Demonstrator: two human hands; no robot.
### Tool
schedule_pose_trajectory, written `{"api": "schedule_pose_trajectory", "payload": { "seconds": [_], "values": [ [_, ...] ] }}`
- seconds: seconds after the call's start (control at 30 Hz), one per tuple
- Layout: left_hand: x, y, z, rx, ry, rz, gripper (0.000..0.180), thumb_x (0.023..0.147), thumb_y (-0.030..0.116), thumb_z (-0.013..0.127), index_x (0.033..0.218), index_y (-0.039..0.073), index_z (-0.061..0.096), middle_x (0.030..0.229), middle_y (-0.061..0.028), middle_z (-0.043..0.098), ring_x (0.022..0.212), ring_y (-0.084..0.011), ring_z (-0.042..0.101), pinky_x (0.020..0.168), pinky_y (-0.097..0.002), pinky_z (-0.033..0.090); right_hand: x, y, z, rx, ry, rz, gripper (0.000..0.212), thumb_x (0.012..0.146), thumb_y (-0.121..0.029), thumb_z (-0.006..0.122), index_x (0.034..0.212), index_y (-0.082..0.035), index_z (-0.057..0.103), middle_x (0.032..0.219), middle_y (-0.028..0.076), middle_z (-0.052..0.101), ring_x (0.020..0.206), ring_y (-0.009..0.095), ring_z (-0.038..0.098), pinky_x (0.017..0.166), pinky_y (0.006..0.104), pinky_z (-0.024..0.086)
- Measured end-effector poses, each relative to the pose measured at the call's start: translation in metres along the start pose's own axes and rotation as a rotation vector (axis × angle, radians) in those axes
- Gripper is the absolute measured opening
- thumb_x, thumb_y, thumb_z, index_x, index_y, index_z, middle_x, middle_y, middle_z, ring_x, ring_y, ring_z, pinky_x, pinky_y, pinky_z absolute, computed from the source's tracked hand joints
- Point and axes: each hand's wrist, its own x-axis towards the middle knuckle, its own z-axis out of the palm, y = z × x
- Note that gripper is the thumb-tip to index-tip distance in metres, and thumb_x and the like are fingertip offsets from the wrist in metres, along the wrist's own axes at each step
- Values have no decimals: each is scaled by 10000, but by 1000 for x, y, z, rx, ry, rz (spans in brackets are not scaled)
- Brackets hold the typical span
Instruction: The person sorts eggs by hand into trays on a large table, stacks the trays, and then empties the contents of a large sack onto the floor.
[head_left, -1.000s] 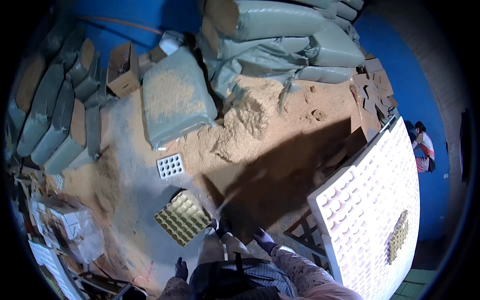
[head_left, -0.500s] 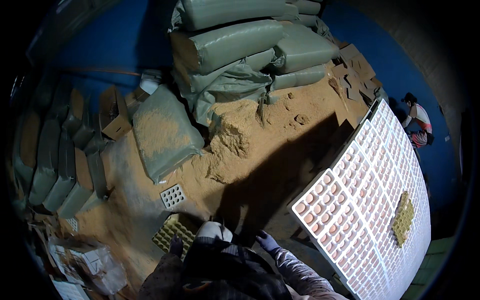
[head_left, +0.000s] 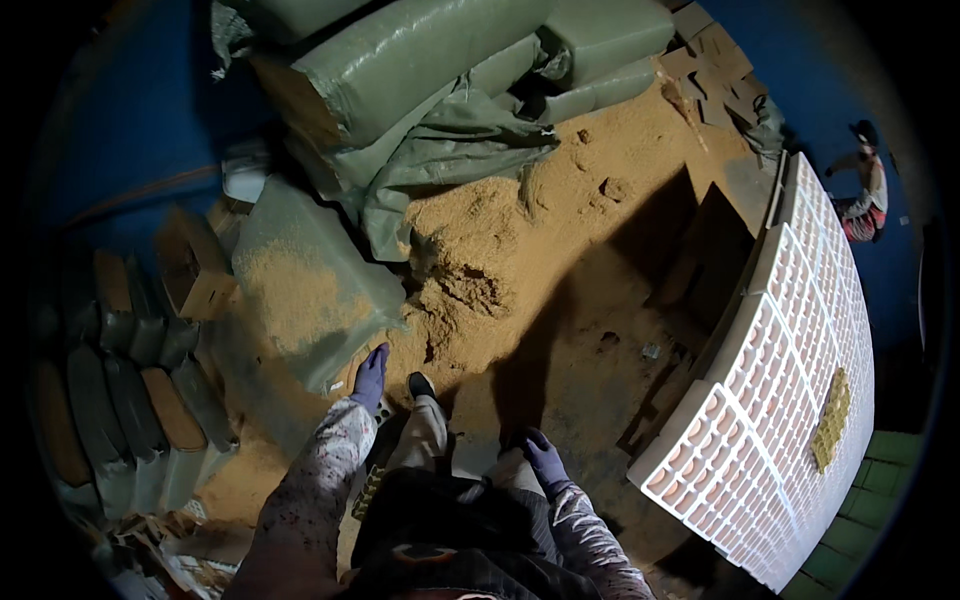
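My left hand point(head_left: 369, 378), in a purple glove, reaches forward past my left leg with its fingers stretched out and nothing visible in them. It is nearest to the lower corner of a green sack point(head_left: 310, 280) dusted with sawdust-like material. A holed tray point(head_left: 383, 411) shows in part beside that wrist, and a yellow-green egg tray point(head_left: 368, 490) is mostly hidden by my forearm and leg. My right hand point(head_left: 545, 460), also gloved, hangs by my right knee, its fingers loosely extended and seemingly empty. White trays full of eggs point(head_left: 740, 400) form a broad surface at right.
Loose tan sawdust-like material point(head_left: 470, 270) heaps ahead of me, under stacked green bales point(head_left: 430, 70). More bales point(head_left: 110, 410) stand at left near an open cardboard box point(head_left: 195, 265). A yellow egg tray point(head_left: 830, 420) lies on the eggs. Another person point(head_left: 865, 185) crouches far right.
My left hand has moved forward from over the yellow-green egg tray toward the sack's corner. My right hand has shifted slightly nearer my knee. My view has moved forward, and a shoe now shows.
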Motion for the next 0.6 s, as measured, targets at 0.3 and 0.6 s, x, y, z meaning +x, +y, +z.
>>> {"api": "schedule_pose_trajectory", "payload": {
  "seconds": [0.3,0.6],
  "values": [
    [53,21,39,94,-252,-121,789,855,613,436,1474,132,352,1541,-45,322,1438,-205,251,1158,-434,121,116,-65,52,30,-115,39,399,939,-181,623,1289,-2,551,1197,80,633,1115,130,561,964,248,419],
    [291,-79,-19,385,33,-353,484,1010,362,413,1444,148,423,1464,-10,445,1294,-244,462,1003,-344,428,286,-84,2,0,-92,-284,499,996,-303,508,1407,-30,434,1355,93,514,1224,168,490,1015,284,401]
  ]
}}
